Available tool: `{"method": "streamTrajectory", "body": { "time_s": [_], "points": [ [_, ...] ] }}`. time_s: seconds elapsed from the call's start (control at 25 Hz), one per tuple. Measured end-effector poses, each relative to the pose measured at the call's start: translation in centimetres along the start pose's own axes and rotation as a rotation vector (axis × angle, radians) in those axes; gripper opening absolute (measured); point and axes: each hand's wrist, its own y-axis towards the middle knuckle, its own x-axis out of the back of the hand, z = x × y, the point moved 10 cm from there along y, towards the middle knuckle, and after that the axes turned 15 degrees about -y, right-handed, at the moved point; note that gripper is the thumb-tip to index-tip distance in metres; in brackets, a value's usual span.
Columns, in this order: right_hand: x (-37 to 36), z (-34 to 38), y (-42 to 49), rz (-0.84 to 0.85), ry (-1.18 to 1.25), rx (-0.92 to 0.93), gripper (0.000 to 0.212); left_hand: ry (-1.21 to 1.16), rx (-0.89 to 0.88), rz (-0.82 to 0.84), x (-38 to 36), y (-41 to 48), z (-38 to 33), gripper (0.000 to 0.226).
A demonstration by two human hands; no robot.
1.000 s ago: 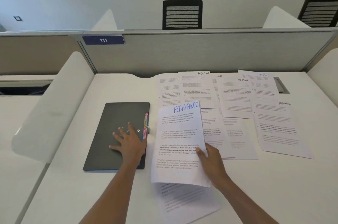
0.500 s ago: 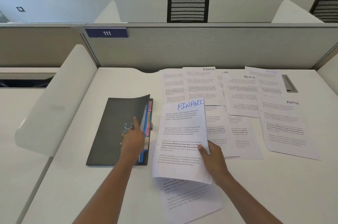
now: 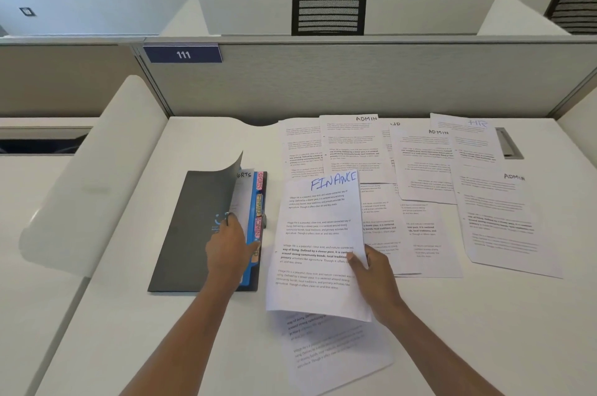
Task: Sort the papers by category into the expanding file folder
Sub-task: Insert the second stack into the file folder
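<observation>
Cover of folder (image 3: 190, 234) is gripped at its edge and held lifted by left hand (image 3: 227, 248); tabs (image 3: 259, 202) are exposed. FINANCE sheet (image 3: 318, 250) is pinched by right hand (image 3: 376, 277), just right of folder, above desk (image 3: 129, 315).

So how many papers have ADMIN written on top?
3. The back ADMIN paper lies behind the FINANCE sheet, the middle ADMIN paper right of it, the right ADMIN paper farthest right. Overlapped sheets may hide more labels.
</observation>
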Motion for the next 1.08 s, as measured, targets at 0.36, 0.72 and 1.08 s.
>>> {"method": "streamTrajectory", "body": {
  "time_s": [0.36,0.72,1.08],
  "points": [
    [-0.3,3.1,0.1,0.02,0.013,0.045,0.022,-0.085,-0.053,-0.057,1.1,0.2,0.1,0.047],
    [-1.9,10.7,3.5,0.185,-0.096,0.117,0.024,-0.336,-0.108,0.072,4.6,0.8,1.5,0.088],
    [-6.0,14.9,6.1,0.109,-0.282,0.147,0.021,-0.308,-0.144,0.129,7.2,1.2,1.2,0.076]
  ]
}}
